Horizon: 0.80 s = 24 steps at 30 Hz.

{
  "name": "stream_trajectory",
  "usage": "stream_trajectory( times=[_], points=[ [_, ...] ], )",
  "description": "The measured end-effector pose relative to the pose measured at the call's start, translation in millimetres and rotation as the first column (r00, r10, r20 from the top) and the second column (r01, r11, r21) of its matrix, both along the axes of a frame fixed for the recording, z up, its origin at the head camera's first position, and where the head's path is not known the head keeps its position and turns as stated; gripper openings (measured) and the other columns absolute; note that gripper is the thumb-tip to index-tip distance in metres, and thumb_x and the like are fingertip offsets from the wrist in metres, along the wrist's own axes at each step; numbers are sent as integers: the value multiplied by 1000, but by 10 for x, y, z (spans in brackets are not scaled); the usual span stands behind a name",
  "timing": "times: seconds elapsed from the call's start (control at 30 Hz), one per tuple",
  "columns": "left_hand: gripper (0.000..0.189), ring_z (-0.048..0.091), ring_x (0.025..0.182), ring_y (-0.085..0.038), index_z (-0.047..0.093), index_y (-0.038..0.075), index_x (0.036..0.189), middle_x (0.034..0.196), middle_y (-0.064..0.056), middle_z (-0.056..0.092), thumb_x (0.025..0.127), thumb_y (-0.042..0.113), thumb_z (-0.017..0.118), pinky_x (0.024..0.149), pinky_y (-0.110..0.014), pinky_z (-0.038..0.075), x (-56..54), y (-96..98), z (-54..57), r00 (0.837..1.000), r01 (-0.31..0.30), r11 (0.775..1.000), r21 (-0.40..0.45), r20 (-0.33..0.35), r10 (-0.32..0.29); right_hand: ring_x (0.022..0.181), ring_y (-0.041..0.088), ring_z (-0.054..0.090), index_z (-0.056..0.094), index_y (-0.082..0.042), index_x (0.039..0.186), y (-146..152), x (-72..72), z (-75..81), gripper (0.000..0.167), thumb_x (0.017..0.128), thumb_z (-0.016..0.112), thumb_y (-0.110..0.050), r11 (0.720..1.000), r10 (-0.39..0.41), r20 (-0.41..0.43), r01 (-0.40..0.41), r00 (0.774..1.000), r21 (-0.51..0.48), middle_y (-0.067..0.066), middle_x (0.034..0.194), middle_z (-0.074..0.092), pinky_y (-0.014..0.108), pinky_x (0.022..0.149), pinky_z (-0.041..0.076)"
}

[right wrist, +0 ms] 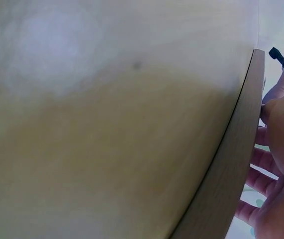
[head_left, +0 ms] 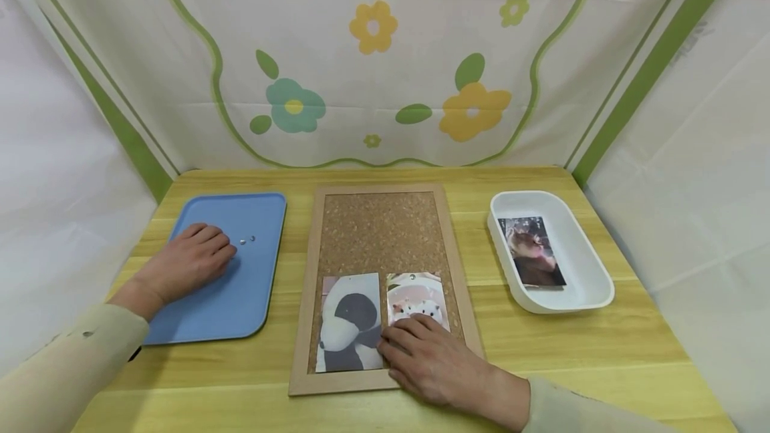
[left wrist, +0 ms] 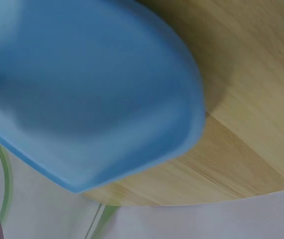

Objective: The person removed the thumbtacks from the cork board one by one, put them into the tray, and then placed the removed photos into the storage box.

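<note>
My left hand (head_left: 195,262) is over the blue tray (head_left: 246,316), fingers bent downward and fingertips hidden from the head view. Just right of its fingers lie small silver thumbtacks (head_left: 243,242). What those fingertips hold, if anything, does not show. My right hand (head_left: 436,363) rests with its fingers spread over the lower part of a photo of two small white animals (head_left: 415,293), on a wood-framed corkboard (head_left: 381,232). A tack (head_left: 412,276) shows at that photo's top edge. Left of it, a photo of a black-and-white plush animal (head_left: 349,323) lies on the cork.
On the right of the wooden table (head_left: 481,252) stands a white plastic basin (head_left: 586,279) with a dark photo (head_left: 532,252) inside. A flower-patterned curtain (head_left: 373,72) hangs behind the table's far edge.
</note>
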State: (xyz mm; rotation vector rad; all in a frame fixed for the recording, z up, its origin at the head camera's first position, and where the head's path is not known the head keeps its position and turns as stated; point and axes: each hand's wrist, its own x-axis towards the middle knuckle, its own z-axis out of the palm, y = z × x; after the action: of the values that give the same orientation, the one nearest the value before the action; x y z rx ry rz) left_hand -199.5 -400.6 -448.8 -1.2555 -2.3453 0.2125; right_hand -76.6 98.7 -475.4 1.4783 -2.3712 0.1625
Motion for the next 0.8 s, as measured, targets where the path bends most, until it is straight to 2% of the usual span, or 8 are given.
stream_trajectory(
  times=[0.23,0.37,0.57,0.7,0.8],
  points=[
    [61,60,96,-37,66,3,99,95,-13,65,115,31,14,89,-54,50,8,15,13,999,-22,1000,-8,28,22,123,19,63,70,-18,132,6,-2,3,36,104,60,-39,1000,6,-16,-6,1000,0,-1,132,70,38,107,49],
    [63,60,101,-37,68,3,103,100,-14,66,115,33,14,91,-55,50,8,124,48,998,-33,999,28,46,31,123,19,62,70,-18,132,9,-9,6,36,105,58,-39,1000,6,-35,-6,999,3,0,133,69,38,107,49],
    [55,61,100,-37,71,4,100,99,-12,66,112,29,24,88,-55,51,47,480,122,999,-31,989,146,37,26,122,22,63,71,-16,132,1,-10,26,38,103,61,-39,1000,3,-13,-3,1000,1,2,132,69,39,107,49],
    [49,62,99,-36,72,6,99,98,-11,66,111,27,29,85,-54,52,121,744,143,1000,-8,982,191,24,3,121,21,63,71,-15,132,2,-13,49,39,100,66,-37,1000,4,14,-4,1000,-15,3,132,69,38,106,51],
    [41,62,100,-34,72,8,100,99,-9,67,109,25,36,85,-52,53,195,911,152,999,3,976,216,49,-14,120,20,63,70,-14,131,5,-24,86,39,99,69,-37,999,-1,45,3,999,-36,2,130,68,38,106,52]
  ],
)
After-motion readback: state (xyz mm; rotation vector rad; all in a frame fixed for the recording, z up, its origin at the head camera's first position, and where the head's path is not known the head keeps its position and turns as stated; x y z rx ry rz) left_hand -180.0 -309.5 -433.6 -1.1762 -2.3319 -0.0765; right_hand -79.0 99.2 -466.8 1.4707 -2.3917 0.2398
